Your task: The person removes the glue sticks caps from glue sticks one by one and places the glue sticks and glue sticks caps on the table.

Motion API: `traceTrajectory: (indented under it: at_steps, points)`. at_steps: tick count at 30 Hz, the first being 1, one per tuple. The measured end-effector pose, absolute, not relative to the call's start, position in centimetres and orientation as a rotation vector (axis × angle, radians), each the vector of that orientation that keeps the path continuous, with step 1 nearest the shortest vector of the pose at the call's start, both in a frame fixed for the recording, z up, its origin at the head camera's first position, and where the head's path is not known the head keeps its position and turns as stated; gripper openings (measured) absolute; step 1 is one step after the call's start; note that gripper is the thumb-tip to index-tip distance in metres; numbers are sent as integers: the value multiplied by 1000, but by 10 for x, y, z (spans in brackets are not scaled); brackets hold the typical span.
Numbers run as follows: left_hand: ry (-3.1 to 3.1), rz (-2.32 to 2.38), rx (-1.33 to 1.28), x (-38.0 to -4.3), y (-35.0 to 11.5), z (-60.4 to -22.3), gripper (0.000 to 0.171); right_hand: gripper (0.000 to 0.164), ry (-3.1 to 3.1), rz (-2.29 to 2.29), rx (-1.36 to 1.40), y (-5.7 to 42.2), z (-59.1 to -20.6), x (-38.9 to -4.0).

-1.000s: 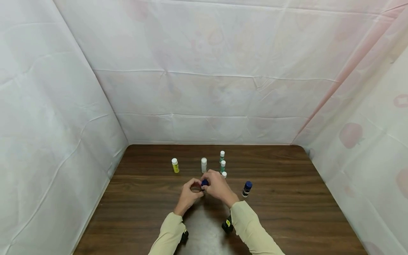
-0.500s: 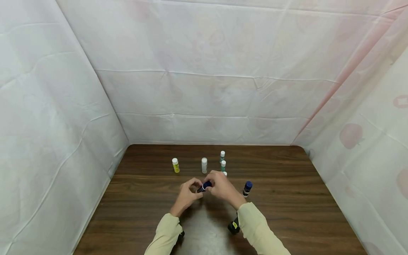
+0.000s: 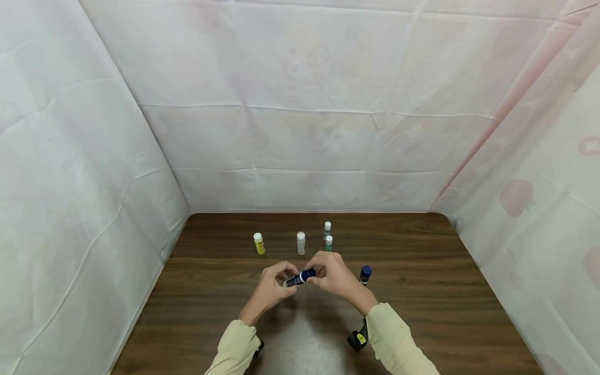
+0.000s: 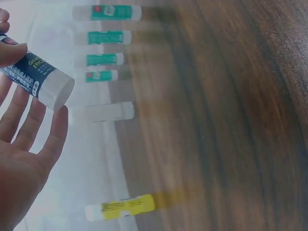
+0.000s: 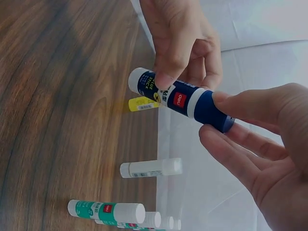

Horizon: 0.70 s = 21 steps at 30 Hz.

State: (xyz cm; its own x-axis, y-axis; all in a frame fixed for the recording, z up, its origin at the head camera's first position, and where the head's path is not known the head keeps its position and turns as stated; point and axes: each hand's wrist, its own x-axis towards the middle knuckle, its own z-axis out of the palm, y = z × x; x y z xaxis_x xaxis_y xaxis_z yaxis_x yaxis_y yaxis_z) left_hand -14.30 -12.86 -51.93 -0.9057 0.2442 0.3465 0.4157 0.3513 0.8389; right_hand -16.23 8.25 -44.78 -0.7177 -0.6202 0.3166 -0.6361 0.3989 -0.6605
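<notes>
Between my hands is a navy glue stick with a white base and a blue cap, held slanted above the table. My left hand pinches its label near the base; thumb and fingers lie on either side of the tube. My right hand grips the blue cap between thumb and fingers. In the left wrist view the white base points toward the table, and the capped end is out of frame. Beyond the right wrist stands a second blue-capped glue stick, partly covered by that hand.
Farther back stand a yellow glue stick, a white one and several green-labelled ones, some hidden behind my right hand in the head view. White fabric surrounds the wooden table at the back and sides.
The navy glue stick has turned from nearly upright to a slant, cap toward the right. My right hand and forearm have shifted right; the left forearm has moved slightly left.
</notes>
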Motion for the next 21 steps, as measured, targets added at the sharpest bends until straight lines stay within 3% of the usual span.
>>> traceTrajectory:
  at_steps: [13, 21]
  points:
    - [-2431, -1452, -795, -111, -130, -475, 36, 20, -2431, 1510, 1232, 100, -425, -133]
    - [-2407, -1407, -900, -88, -128, -448, 33, 20, -2315, 1619, 1346, 108, -382, -101]
